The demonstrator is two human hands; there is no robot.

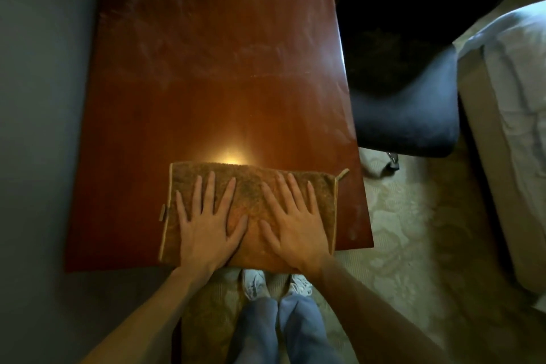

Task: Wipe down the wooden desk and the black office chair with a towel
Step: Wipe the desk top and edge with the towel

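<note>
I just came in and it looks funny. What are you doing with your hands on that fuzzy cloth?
A person is wiping a wooden desk. Both hands lie flat, fingers spread, on a brown towel at the desk's near edge: the left hand on its left half, the right hand on its right. Farther up, the desk shows pale dusty smears. The black office chair stands beside the desk on the right, with nobody touching it.

Left hand [206, 226] and right hand [291, 226] press flat, fingers spread, on the brown towel [251, 189] at the near edge of the wooden desk [221, 68], black office chair [407, 109] beside it.
</note>
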